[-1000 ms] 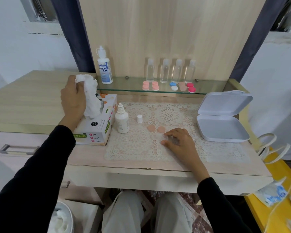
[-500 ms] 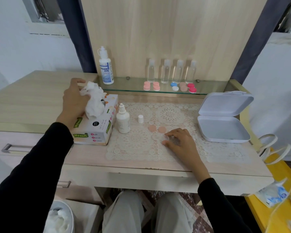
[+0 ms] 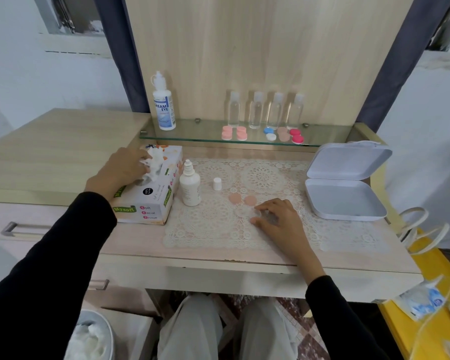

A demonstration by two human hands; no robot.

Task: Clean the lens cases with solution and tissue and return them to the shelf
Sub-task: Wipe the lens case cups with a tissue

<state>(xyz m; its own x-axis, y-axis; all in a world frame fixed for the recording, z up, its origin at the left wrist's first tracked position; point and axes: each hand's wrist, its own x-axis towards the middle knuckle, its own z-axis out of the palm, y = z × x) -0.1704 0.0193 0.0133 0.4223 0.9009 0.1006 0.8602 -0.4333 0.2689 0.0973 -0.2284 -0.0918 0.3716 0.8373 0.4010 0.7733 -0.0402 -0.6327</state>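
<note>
1. Roughly mid-tabletop, a clear lens case (image 3: 265, 216) lay on the lace mat (image 3: 211, 224); it was see-through and mostly hidden under the right hand (image 3: 279, 220).
2. That hand's fingers were curled over the case, thumb and fingertips pinching its sides.
3. Its two peach caps (image 3: 242, 199) lay flat just behind the hand, touching each other.
4. Further left on the mat stood an uncapped solution bottle (image 3: 190, 189), with its white cap (image 3: 217, 183) upright just beside it.
5. Near the tabletop's left edge, the left hand (image 3: 122, 168) gripped a crumpled tissue (image 3: 155, 162) at the top of the tissue box (image 3: 151, 203).
6. At the right edge a white box (image 3: 344, 198) stood open.
7. Along the back, the glass shelf (image 3: 192, 133) carried pink, blue-and-white, peach and red lens cases (image 3: 269, 134), four clear bottles (image 3: 266, 110) and a large solution bottle (image 3: 163, 105).
</note>
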